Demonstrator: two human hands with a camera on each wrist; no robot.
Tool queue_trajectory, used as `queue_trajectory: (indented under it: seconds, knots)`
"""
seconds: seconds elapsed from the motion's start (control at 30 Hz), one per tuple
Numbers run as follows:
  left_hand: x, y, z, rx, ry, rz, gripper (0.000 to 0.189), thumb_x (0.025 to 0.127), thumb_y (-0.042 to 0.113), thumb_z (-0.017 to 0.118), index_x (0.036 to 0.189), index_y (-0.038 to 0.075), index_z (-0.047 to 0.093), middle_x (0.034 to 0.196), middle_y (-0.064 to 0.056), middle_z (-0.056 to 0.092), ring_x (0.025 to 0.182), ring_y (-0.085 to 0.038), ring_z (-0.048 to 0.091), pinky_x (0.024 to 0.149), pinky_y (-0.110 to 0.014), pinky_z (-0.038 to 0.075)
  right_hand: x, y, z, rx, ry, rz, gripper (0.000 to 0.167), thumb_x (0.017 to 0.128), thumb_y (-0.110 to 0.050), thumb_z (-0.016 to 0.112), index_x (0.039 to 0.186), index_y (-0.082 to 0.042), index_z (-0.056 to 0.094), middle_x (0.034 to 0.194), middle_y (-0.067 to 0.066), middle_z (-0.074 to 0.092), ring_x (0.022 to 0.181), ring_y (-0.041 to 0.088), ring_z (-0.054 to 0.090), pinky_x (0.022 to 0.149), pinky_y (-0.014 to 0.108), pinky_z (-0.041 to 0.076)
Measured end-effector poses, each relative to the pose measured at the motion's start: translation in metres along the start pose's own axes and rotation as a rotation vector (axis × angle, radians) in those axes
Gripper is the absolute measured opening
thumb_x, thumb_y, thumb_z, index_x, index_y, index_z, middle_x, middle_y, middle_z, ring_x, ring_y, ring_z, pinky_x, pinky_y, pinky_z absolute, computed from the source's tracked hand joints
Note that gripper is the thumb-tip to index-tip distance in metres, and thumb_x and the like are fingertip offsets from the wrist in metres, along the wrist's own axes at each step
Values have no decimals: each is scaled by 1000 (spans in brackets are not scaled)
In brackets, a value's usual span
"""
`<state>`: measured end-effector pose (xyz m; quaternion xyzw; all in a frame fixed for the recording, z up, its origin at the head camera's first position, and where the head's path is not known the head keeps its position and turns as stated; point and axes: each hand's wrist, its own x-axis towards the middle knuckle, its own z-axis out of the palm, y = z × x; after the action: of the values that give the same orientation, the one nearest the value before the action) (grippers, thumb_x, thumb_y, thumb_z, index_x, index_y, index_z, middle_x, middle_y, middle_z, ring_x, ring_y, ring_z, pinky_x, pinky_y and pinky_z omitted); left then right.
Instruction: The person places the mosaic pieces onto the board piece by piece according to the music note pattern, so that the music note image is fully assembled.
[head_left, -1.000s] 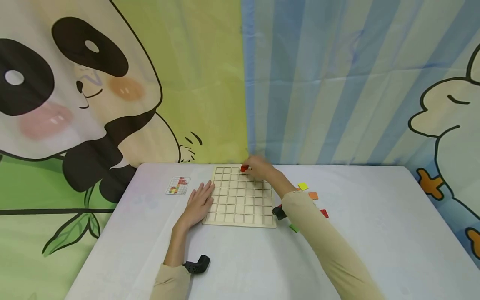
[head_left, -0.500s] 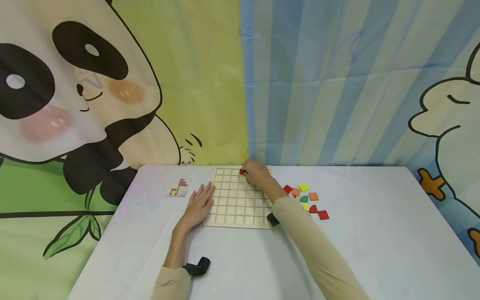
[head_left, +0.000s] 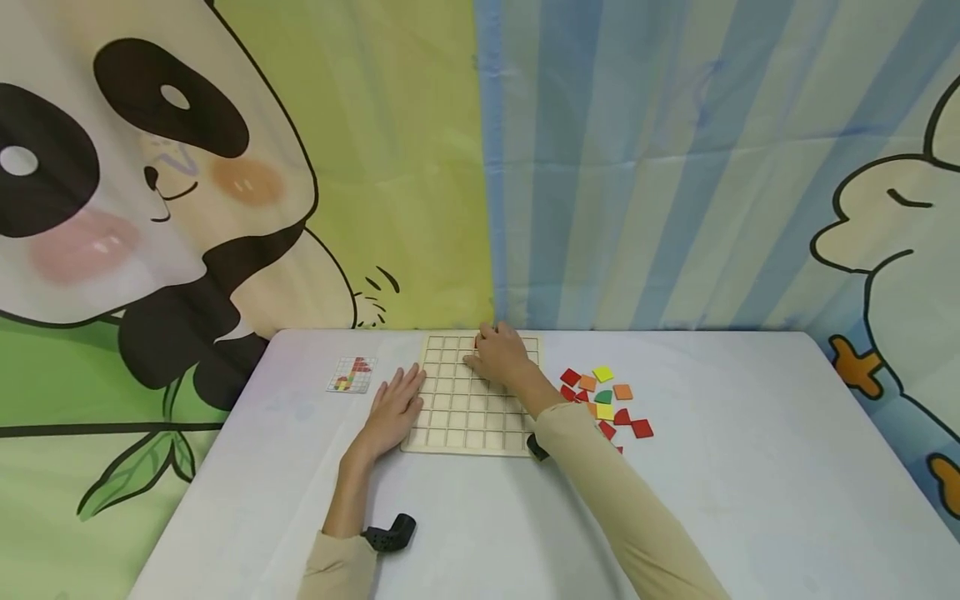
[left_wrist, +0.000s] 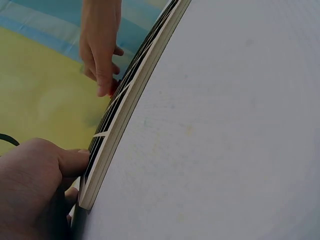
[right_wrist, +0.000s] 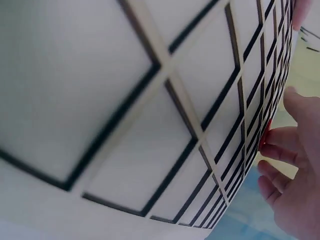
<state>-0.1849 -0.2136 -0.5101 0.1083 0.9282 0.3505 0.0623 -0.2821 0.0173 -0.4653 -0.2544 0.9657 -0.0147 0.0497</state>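
Observation:
A pale wooden grid board (head_left: 467, 410) lies on the table. At its far edge my right hand (head_left: 501, 358) touches a small red tile (right_wrist: 266, 134) with its fingertips, the thumb held apart from it. Most of that tile is hidden by the fingers in the head view; its exact shape cannot be made out. My left hand (head_left: 393, 408) rests flat with straight fingers at the board's left edge. In the left wrist view its thumb lies on the rim of the board (left_wrist: 125, 107).
Several loose red, orange, yellow and green tiles (head_left: 604, 412) are scattered right of the board, partly behind the right sleeve. A small card (head_left: 352, 375) with a coloured grid pattern lies to the left. A printed curtain (head_left: 600, 167) hangs behind the white table (head_left: 720, 467).
My right hand was pinching the red tile at the board's far edge; now its thumb has come away and the fingertips stay on the tile. The left hand has kept its place.

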Motion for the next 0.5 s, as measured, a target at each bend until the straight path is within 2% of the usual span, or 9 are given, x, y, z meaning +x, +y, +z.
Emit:
queue_trajectory:
  seconds: [0.1, 0.2, 0.4, 0.5]
  knots:
    - [0, 0, -1, 1, 3, -5, 55, 111, 17, 42, 162, 2, 29, 173, -15, 18, 161, -40, 4, 128, -59, -5, -1, -1, 1, 0, -45, 20, 65, 106, -57, 47, 149, -8, 52, 160, 10, 40, 138, 36, 44, 116, 47, 40]
    - [0, -1, 0, -5, -1, -6, 55, 111, 17, 41, 162, 3, 28, 173, -14, 17, 161, -39, 4, 128, -59, -6, -2, 1, 2, 15, -64, 28, 69, 104, -60, 49, 152, -11, 49, 162, 8, 38, 140, 37, 43, 116, 49, 40]
    - [1, -2, 2, 7, -6, -6, 55, 111, 18, 40, 163, 3, 28, 173, -14, 16, 162, -39, 3, 128, -59, -7, -5, 4, -2, 87, -56, -2, 67, 105, -54, 51, 157, -12, 42, 159, 13, 42, 142, 40, 43, 116, 52, 41]
    - [0, 0, 0, -4, 8, -3, 55, 111, 17, 41, 162, 2, 29, 173, -15, 18, 161, -40, 4, 128, -59, -6, -18, 2, -9, 194, -39, -23, 70, 106, -47, 55, 162, -11, 34, 161, 15, 42, 146, 40, 42, 117, 54, 41]
